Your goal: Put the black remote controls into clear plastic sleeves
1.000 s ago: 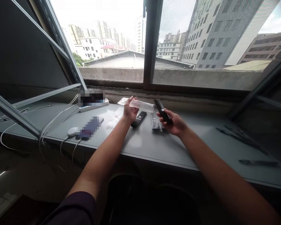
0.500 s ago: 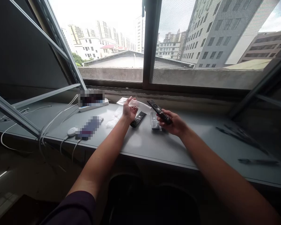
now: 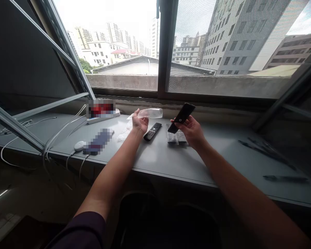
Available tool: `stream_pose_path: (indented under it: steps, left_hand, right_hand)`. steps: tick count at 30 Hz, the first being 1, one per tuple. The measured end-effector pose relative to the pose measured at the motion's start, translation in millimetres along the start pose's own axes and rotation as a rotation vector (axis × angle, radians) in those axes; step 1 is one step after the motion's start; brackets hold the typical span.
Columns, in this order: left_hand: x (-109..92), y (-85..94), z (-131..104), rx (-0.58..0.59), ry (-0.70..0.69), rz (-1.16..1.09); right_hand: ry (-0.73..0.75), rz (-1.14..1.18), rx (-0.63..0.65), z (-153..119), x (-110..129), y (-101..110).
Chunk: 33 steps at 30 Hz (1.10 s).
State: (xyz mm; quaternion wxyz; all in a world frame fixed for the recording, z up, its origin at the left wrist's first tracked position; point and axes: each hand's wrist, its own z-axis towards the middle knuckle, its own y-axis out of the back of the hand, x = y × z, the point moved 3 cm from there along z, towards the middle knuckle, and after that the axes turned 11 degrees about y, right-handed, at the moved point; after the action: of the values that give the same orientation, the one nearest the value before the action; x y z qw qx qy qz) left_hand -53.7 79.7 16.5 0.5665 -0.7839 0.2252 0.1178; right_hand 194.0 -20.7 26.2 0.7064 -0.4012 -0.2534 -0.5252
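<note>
Above the desk, my left hand (image 3: 140, 121) is closed on a clear plastic sleeve (image 3: 152, 113), whose free end points right. My right hand (image 3: 193, 130) grips a black remote control (image 3: 181, 117) held up at a tilt, its smooth back with a small round mark facing me. Between the hands a second remote control (image 3: 152, 131) lies on the desk, its buttons up. Two clear-wrapped packets (image 3: 171, 138) lie partly below the raised remote and my right hand; what is inside them I cannot make out.
Crumpled clear plastic (image 3: 123, 134) lies left of the second remote. Farther left are a phone (image 3: 97, 142) with a blurred screen, a white round charger (image 3: 79, 146), a white power strip (image 3: 103, 118) and loose cables. Dark thin items and a pen-like object (image 3: 285, 178) lie at right.
The remote in my right hand has come away from the plastic sleeve and turned from its button side to its back. My left hand has shifted slightly left with the sleeve.
</note>
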Motion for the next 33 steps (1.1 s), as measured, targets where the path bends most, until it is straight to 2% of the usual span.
stream_pose_path:
  steps: [3,5,14,19,25,33]
  left_hand:
    - [1.1,-0.7,-1.8,0.002,0.005,-0.003]
    - [2.1,-1.1,-2.5,0.014,0.013,-0.001]
    - [1.4,-0.4,0.0,0.04,0.026,-0.013]
    - [-1.3,1.2,0.3,0.048,-0.033,-0.039]
    - [-10.7,6.8,2.5,0.027,-0.124,-0.072]
    - [-9.9,7.9,5.2,0.037,-0.116,-0.055]
  right_hand:
    - [0.185,-0.149,0.046,-3.6,11.0,-7.9]
    - [0.222,-0.204,0.061,-5.7,15.3,-10.9]
    - [0.199,-0.303,0.065,-5.2,7.4,-5.5]
    - [0.055,-0.255,0.054,-5.5,2.0,-2.9]
    - [-0.026,-0.23,0.033,-5.4,1.0,-0.1]
    - [-0.008,-0.326,0.087,-6.9,0.9,-3.5]
